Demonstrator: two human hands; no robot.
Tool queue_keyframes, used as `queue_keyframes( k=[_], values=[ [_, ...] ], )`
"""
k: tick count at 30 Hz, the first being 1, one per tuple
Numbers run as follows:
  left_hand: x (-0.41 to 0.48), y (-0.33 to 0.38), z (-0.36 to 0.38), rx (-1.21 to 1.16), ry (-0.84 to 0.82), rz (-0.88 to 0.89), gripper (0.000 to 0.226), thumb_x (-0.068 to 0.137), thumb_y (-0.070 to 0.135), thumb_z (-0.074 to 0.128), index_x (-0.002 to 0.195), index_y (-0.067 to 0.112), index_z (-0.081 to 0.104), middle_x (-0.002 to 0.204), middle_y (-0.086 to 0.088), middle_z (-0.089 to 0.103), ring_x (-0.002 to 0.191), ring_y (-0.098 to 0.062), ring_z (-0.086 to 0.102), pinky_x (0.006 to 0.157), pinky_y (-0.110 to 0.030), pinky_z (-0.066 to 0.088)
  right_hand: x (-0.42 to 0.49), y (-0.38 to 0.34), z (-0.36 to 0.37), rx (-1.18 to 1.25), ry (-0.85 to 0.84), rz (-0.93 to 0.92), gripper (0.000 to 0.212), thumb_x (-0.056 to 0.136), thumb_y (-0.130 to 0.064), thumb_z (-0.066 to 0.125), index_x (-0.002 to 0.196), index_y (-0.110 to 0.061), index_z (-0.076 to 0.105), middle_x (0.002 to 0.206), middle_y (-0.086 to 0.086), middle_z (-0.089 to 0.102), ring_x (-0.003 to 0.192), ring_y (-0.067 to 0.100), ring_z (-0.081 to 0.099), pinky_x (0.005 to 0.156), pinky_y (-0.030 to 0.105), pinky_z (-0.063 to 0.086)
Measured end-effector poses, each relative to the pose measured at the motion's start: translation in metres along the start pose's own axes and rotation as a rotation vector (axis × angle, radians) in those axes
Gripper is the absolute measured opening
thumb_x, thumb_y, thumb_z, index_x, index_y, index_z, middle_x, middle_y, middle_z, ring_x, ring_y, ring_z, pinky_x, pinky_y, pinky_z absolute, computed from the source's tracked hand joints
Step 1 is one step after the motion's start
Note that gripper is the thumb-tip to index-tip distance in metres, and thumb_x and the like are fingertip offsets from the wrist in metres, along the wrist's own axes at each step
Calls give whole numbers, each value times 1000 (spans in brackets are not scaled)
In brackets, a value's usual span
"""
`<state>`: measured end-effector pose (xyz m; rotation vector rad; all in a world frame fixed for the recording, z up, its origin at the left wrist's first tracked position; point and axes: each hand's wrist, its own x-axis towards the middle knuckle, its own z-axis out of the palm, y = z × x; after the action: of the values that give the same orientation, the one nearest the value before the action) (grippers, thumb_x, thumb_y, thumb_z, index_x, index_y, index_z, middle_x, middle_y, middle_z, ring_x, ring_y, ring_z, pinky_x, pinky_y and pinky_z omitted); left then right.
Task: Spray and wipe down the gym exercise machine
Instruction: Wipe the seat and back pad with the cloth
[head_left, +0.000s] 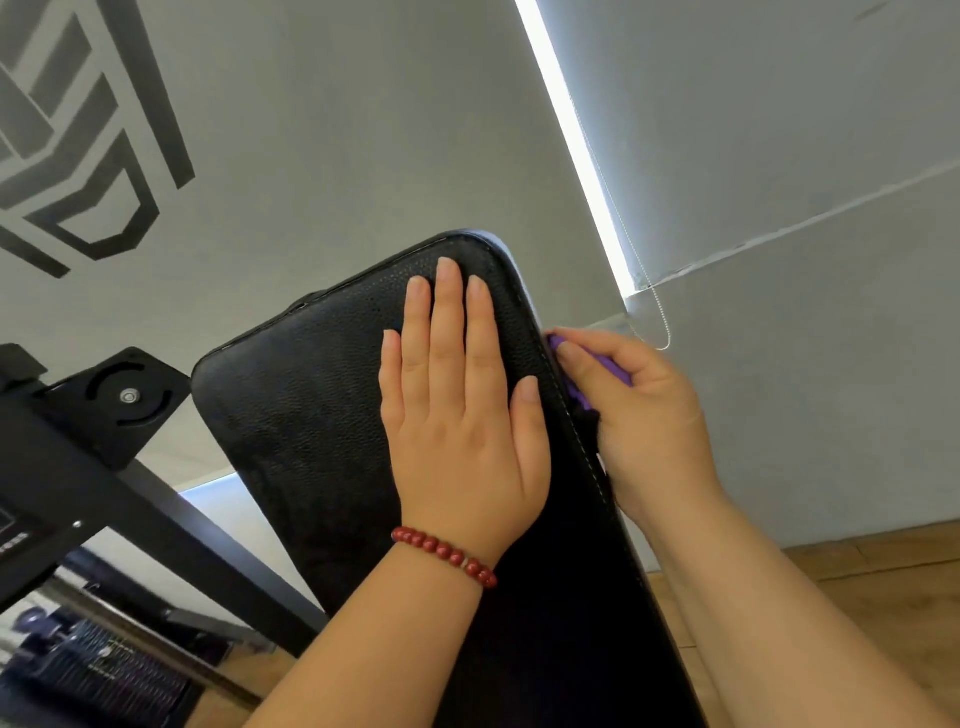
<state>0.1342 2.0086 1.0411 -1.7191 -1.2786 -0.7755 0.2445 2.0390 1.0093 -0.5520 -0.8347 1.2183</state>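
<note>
Slippage of the purple cloth (575, 391) is the main risk. The right hand (644, 415) curls round it and presses it against the right side edge of the black padded backrest (311, 415), just beyond the pad's stitched seam (586, 441). Only a small bunch of fabric shows between the fingers, so a long stroke down that narrow edge could roll the cloth out of the grip or let bare knuckles do the rubbing.

The left hand (462, 415) lies flat on the pad's face near its top, fingers straight and holding nothing. It seems to steady the pad. If it bears down unevenly, the pad may swing on its bracket (111, 400), which sits to the pad's left.

That palm may also leave prints on a face that looks already wiped. The red bead bracelet (444, 553) could drag across the leather.

A beaded blind cord (655, 322) hangs just right of the pad and could snag the cloth. No spray bottle is in view.
</note>
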Motion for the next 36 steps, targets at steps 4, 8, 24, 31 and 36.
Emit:
queue_keyframes(
  k=[4, 8, 24, 31, 36],
  values=[
    [-1, 1, 2, -1, 11, 6, 61, 98, 31, 29, 150, 2, 18, 158, -9, 12, 149, -26, 9, 121, -43, 5, -5, 6, -5, 51, 29, 70, 23, 89, -12, 68, 74, -27, 78, 82, 1, 75, 75, 12, 69, 73, 29, 53],
    [-3, 2, 3, -12, 36, 18, 61, 97, 31, 33, 149, 1, 21, 157, -14, 16, 149, -28, 10, 121, -44, 7, 19, -3, 9, 38, -9, 36, 19, 89, -15, 68, 75, -25, 76, 82, 3, 75, 76, 17, 67, 81, 39, 56],
    [-7, 3, 4, -55, 54, 15, 62, 95, 29, 38, 148, 1, 22, 156, -14, 17, 148, -26, 11, 121, -44, 8, -16, 17, -14, -1, -30, 20, 16, 92, -26, 65, 87, -36, 76, 98, -6, 75, 97, 12, 69, 87, 32, 52],
    [-8, 3, 3, -52, 42, 15, 62, 96, 30, 36, 148, 1, 21, 156, -14, 15, 148, -27, 11, 121, -44, 8, -14, -5, 0, -287, 71, -143, 17, 93, -19, 62, 99, -32, 72, 93, -21, 72, 92, -4, 65, 84, 18, 50],
    [-12, 3, 2, -45, 7, 27, 64, 96, 32, 35, 149, 0, 17, 157, -13, 11, 149, -28, 8, 121, -43, 4, -34, 2, -2, -248, 66, -211, 29, 94, -14, 61, 94, -42, 67, 94, -30, 70, 93, -11, 64, 79, 4, 45]
  ],
)
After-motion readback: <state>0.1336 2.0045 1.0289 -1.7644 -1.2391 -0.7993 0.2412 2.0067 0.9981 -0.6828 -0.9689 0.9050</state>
